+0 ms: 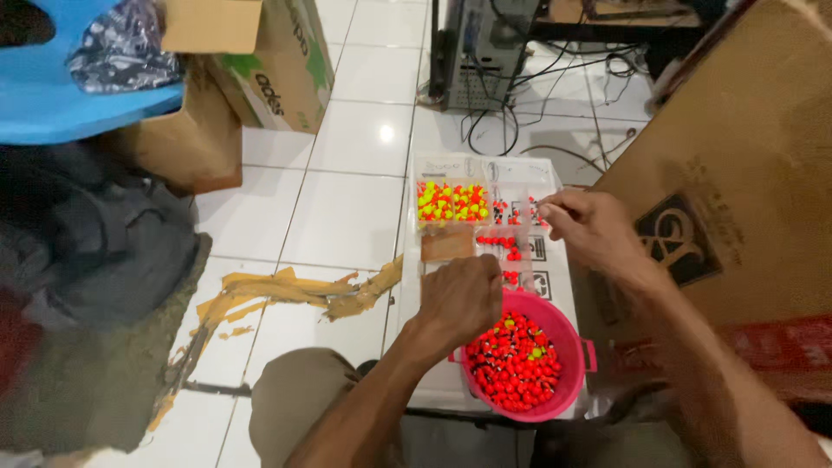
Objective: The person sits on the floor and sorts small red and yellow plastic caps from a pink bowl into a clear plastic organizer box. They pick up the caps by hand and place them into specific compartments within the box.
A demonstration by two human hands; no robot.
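A clear plastic compartment box [451, 238] lies on a white board [555, 277] over my lap. Its upper left compartment holds several yellow-and-orange beads [451, 202]; other compartments hold red-and-black beads [503, 243]. My left hand [464, 299] rests with curled fingers on the box's lower part, just above a pink bucket [574, 347] full of red beads. At the box's upper right corner my right hand [589, 225] pinches something small over a compartment; what it pinches is too small to make out.
A large cardboard box [737, 173] stands on my right. More cardboard boxes [260, 69] and a blue plastic chair [52, 95] stand at the upper left. A computer case with cables [477, 61] sits on the white tile floor. A dark bag [113, 234] lies left.
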